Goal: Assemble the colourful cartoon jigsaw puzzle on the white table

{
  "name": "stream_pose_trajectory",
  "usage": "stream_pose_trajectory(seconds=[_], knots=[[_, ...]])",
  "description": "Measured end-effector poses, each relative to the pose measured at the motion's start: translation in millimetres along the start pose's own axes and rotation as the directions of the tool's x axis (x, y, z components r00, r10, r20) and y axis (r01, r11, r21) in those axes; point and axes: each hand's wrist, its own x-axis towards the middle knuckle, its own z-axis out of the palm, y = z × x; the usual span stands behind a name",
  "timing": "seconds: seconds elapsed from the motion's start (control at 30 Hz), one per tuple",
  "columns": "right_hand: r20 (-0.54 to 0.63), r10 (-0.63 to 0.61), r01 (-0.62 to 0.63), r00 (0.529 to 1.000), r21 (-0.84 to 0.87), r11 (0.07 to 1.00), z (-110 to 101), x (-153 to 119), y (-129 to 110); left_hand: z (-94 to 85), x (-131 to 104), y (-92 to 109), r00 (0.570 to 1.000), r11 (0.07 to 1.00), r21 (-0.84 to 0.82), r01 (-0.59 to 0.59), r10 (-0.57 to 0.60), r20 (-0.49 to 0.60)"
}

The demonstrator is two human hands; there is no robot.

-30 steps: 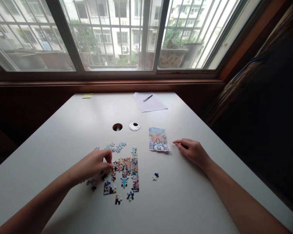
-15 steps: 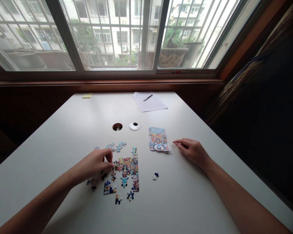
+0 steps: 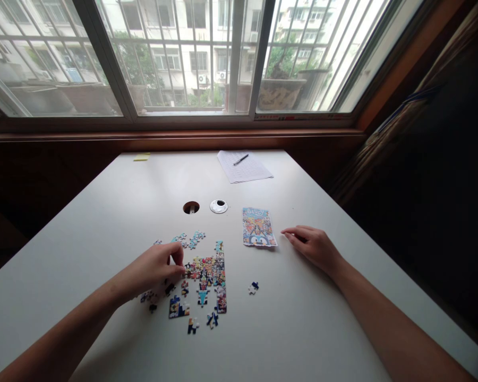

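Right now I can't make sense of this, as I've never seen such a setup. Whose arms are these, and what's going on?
There is no machine here: these are a person's own bare hands, seen from a camera worn on the head, looking forward and down. On the white table is a partly joined puzzle, with more pieces around it. The left hand has its fingertips at the puzzle's left edge; whether they pinch a piece is too small to tell. The right hand rests beside a picture card, apparently holding nothing. Farther back lie paper with a pen on it, and something yellow, perhaps sticky notes.
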Motion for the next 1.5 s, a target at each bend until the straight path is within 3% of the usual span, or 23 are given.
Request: stream_pose_trajectory(seconds=[1.2, 1.5], knots=[[-0.006, -0.013, 0.013, 1.0, -0.017, 1.0, 0.5, 0.3, 0.2, 1.0, 2.6, -2.5, 0.999, 0.999, -0.026, 0.023, -0.022, 0.046], [-0.009, -0.021, 0.02, 1.0, -0.025, 0.999, 0.2, 1.1, -0.5, 4.3, 4.1, -5.2, 1.0, 1.0, 0.008, 0.014, -0.014, 0.013]])
